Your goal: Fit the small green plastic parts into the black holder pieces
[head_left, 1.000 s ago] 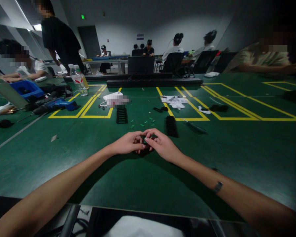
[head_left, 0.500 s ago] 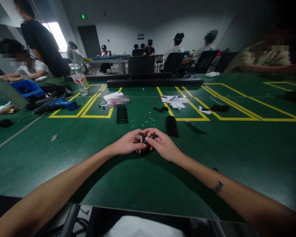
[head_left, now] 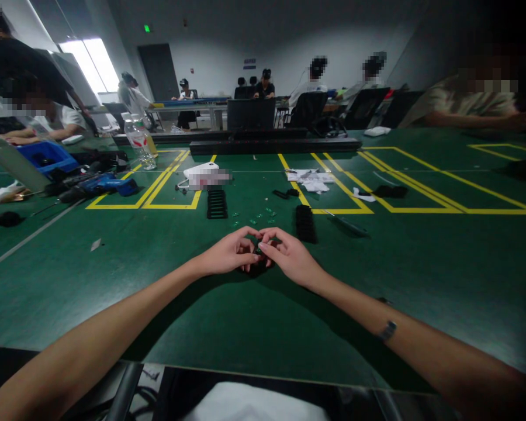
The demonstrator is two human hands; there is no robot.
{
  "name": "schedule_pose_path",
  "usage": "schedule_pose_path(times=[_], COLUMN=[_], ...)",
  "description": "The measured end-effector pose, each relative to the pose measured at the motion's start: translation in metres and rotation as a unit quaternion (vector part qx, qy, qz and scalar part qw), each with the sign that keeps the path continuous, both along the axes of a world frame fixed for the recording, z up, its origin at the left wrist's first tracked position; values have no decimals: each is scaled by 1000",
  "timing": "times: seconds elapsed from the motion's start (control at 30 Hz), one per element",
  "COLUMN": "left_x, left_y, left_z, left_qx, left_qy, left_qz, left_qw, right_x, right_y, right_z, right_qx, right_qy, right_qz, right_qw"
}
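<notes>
My left hand (head_left: 233, 252) and my right hand (head_left: 288, 256) meet just above the green table, fingertips almost touching. Between them is a small dark part, largely hidden by the fingers, which my left hand grips. A small green piece (head_left: 258, 250) shows at the fingertips of my right hand, pinched by thumb and forefinger. Just beyond my hands lie several small green pieces (head_left: 253, 221), loose on the table. A black slotted tray (head_left: 217, 203) is to their left, and a black ridged strip of parts (head_left: 305, 224) to their right.
A screwdriver (head_left: 347, 224) lies to the right, near crumpled white paper (head_left: 311, 180). A white device (head_left: 201, 172) is further back. On the left are a blue power drill (head_left: 107, 186), a blue bin (head_left: 48, 156) and plastic bottles (head_left: 141, 143). Other people sit around the room.
My hands stay nearly in place, with only slight finger movement. At the far left, a standing person has moved further left.
</notes>
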State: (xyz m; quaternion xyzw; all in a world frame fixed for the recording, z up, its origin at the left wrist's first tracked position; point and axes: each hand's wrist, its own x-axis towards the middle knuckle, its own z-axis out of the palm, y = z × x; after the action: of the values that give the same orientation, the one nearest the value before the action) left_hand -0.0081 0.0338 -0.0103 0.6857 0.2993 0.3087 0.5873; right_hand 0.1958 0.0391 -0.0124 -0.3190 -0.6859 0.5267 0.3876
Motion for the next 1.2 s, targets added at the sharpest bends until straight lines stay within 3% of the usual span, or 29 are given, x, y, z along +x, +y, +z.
schedule_pose_path(times=[1.2], left_x=[-2], left_y=[3], left_z=[-3], left_qx=[-13], left_qy=[-11], left_qz=[4], left_qw=[1000], right_x=[1], right_y=[5], right_z=[0], right_qx=[-11], right_qy=[-26], right_qz=[-19], right_qw=[999])
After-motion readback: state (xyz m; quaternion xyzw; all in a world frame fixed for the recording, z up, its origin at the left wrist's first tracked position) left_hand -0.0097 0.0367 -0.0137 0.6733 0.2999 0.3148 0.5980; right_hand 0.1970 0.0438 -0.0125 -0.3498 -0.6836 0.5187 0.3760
